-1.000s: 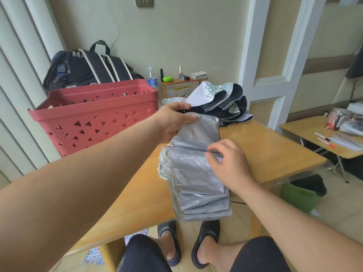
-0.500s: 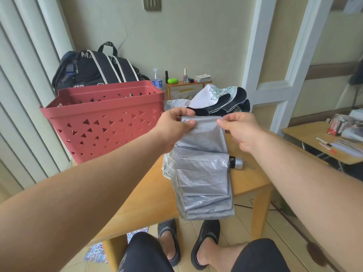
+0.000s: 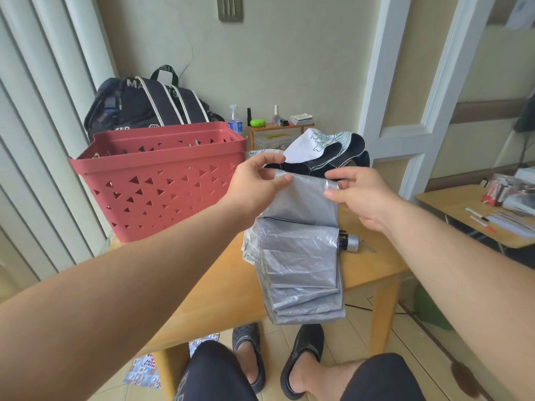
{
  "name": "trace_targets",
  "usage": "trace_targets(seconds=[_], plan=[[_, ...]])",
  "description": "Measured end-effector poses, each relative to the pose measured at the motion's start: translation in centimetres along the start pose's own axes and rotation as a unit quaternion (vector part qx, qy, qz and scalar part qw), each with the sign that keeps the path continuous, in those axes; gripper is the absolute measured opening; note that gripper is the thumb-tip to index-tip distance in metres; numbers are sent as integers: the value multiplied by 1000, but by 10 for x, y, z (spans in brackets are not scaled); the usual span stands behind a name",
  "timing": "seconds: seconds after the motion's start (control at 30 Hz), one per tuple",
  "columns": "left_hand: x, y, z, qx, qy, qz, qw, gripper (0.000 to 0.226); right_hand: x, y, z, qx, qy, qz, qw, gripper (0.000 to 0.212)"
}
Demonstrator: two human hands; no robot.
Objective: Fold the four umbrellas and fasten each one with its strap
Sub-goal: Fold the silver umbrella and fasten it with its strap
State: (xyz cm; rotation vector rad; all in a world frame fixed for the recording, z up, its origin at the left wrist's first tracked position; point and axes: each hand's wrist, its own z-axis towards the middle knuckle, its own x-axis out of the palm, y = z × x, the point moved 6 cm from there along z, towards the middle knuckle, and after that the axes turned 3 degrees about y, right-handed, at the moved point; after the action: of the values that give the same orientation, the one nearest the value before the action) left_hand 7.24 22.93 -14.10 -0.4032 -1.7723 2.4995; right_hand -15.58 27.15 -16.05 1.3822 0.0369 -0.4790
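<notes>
Both hands raised above the table [image 3: 220, 287], silver umbrella [image 3: 301, 256] pinched at its top edge by left hand [image 3: 256, 186] and right hand [image 3: 362, 198], pleated canopy hung over the table edge, dark umbrellas [image 3: 333, 157] heaped behind, red basket [image 3: 156, 180] at left.

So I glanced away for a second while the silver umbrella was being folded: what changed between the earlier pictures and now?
The right hand left the middle of the silver umbrella, rose to the top edge and now pinches its right corner. The left hand kept its pinch on the left corner. The red basket and the patterned umbrella behind stayed on the table.
</notes>
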Motion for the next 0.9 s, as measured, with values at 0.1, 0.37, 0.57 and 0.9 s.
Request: trace_targets(seconds=[0.1, 0.37, 0.57, 0.9], plan=[[1, 6, -21, -28, 54, -7, 998, 40, -1, 7, -25, -37, 3, -119, 992, 30], [-1, 52, -67, -94, 162, 52, 981, 46, 11, -11, -88, -79, 28, -274, 958, 19], [-6, 55, -79, 21, 144, 294, 945, 20, 27, -23, -102, -230, 30, -355, 905, 15], [3, 56, -99, 233, 164, 391, 875, 9, 40, -37, -115, -322, 92, -448, 829, 20]])
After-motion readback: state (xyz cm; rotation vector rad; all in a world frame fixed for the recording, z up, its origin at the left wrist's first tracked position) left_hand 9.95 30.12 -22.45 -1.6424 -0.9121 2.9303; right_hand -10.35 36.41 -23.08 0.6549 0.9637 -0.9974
